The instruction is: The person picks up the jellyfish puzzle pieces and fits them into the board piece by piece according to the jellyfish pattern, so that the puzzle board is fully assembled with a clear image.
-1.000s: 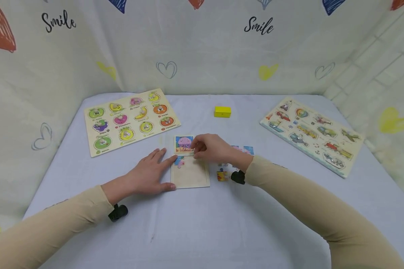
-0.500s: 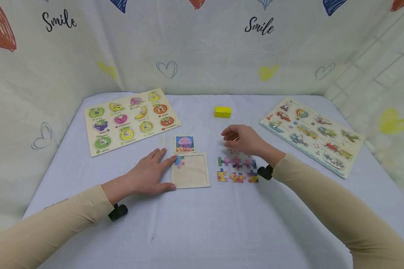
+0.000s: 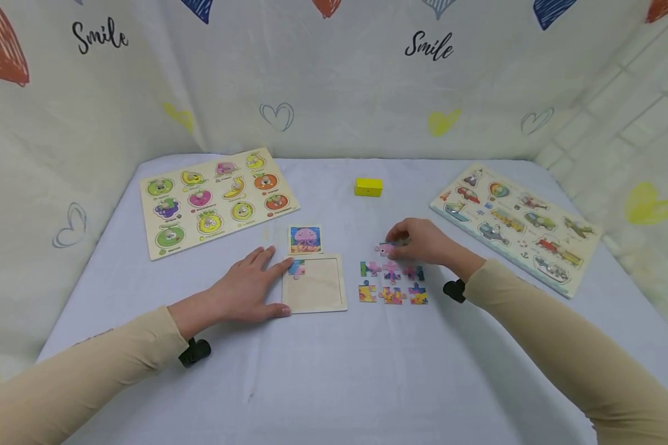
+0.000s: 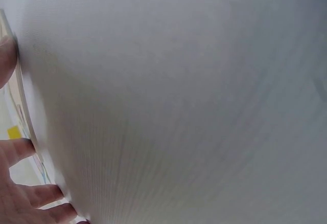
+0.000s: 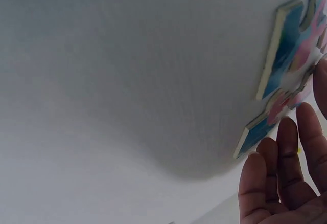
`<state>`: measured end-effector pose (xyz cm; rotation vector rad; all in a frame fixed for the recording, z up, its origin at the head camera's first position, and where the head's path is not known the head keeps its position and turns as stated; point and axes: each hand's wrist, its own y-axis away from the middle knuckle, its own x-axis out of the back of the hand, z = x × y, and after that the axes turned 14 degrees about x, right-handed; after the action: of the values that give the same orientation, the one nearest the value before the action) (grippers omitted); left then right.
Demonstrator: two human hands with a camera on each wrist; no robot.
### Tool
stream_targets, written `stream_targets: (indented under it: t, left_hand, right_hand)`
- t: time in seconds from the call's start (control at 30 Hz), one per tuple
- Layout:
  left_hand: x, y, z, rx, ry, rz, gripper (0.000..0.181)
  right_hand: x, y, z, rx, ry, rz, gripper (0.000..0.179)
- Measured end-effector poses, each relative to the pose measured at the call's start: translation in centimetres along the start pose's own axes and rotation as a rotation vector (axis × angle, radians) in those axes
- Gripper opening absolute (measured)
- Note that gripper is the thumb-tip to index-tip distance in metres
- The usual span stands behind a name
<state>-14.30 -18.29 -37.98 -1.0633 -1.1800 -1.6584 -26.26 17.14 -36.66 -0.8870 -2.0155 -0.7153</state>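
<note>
My left hand (image 3: 244, 289) lies with spread fingers at the left side of a shallow wooden puzzle tray (image 3: 318, 295), thumb and index finger touching its edge. One jigsaw piece (image 3: 297, 267) sits in the tray's upper left corner. Above the tray is a small jellyfish picture card (image 3: 305, 240). To the right, my right hand (image 3: 423, 242) pinches a pink jigsaw piece (image 3: 385, 250) at the top of the loose group between thumb and index finger. In the right wrist view, a blue-and-pink piece (image 5: 259, 128) lies by the other fingers.
Two rows of loose jigsaw pieces (image 3: 393, 295) lie right of the tray. A fruit puzzle board (image 3: 217, 179) is at back left, a vehicle puzzle board (image 3: 512, 241) at back right. A yellow block (image 3: 368, 187) stands between them on the white tablecloth (image 3: 312, 383).
My right hand has moved right from over the card and tray, then down onto the pink piece in the loose group's top row. My left hand stays on the tray's edge.
</note>
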Motion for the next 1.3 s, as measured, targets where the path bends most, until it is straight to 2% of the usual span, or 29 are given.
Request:
stream_targets:
  t: [0.27,0.77,0.87,1.0,1.3]
  left_hand:
    - [0.0,0.1,0.0,0.007,0.007,-0.007,0.090]
    - [0.1,0.1,0.0,0.018,0.000,-0.010,0.089]
    - [0.1,0.2,0.0,0.019,-0.003,-0.005,0.090]
    - [0.0,0.2,-0.1,0.014,0.001,-0.003,0.090]
    - [-0.2,0.0,0.0,0.002,0.010,0.004,0.090]
  right_hand:
    - [-0.3,0.1,-0.4,0.015,0.022,0.007,0.027]
    - [-0.5,0.0,-1.4,0.071,-0.092,0.078,0.010]
    - [-0.7,-0.4,-2.4,0.107,-0.137,0.096,0.012]
    - [-1.4,-1.2,-4.1,0.127,-0.203,0.077,0.015]
    - [-3.1,-3.0,-7.6,0.032,-0.333,0.047,0.017]
